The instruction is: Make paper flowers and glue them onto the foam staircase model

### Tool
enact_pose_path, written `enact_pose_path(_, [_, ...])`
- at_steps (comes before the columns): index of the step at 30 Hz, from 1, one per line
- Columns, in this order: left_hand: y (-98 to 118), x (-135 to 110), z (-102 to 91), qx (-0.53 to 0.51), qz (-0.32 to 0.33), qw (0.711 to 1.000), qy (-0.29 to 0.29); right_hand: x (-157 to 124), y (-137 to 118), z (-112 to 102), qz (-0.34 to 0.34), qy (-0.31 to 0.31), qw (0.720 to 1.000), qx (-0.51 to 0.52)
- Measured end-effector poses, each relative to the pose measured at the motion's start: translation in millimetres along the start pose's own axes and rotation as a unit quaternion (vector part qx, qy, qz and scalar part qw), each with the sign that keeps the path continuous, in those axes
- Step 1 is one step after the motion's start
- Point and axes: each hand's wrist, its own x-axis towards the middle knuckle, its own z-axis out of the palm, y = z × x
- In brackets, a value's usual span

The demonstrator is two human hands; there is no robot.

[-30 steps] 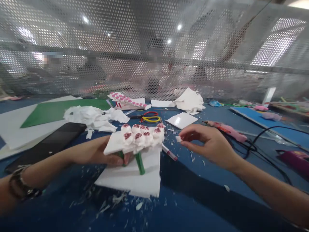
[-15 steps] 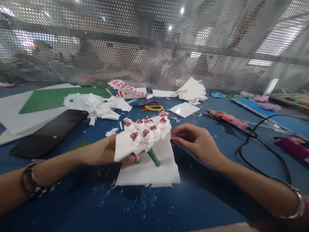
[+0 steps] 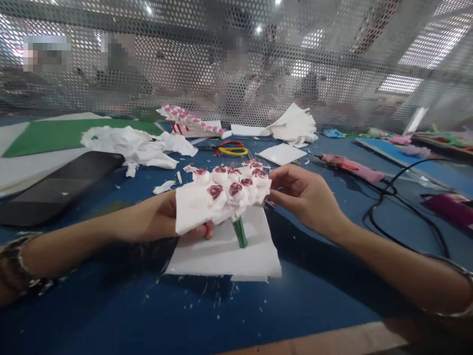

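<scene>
A white handmade craft model is raised over the table, its upper sheet tilted. Round white bumps topped in dark red cover that sheet. Below it, a green post stands on a flat white base. My left hand grips the sheet's left side; fingertips show beneath its edge, the rest partly hidden. At the right end, my right hand has thumb and fingers closed on the sheet's edge, fingertips partly hidden.
A black phone and crumpled white material lie left. Behind the model are red-and-yellow-handled pliers and a white square. A pink corded tool with a black cable lies right. A perforated metal screen stands behind.
My right hand has moved in from beside the model to its right edge. The upper sheet has shifted slightly right and tilted flatter. The camera view has shifted a little.
</scene>
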Motion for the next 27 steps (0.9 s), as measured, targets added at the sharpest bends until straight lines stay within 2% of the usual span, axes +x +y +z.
enact_pose_path(6, [5.7,0.5,0.4,0.047,0.076,0.996,-0.005,0.6,2.1,0.6,0.017,0.001,0.999,-0.034])
enact_pose_path(11, [5.9,2.2,-1.4,0.052,0.079,0.995,-0.007,1.1,3.1,2.6,0.052,0.017,0.998,-0.016])
enact_pose_path(16, [1.9,2.4,-2.7,0.047,0.128,0.990,-0.022,1.2,5.4,3.8,0.062,0.009,0.998,0.021])
enact_pose_path(27, [2.0,2.4,-1.6,0.062,0.124,0.990,-0.010,-0.6,5.1,5.2,0.029,0.063,0.998,-0.010])
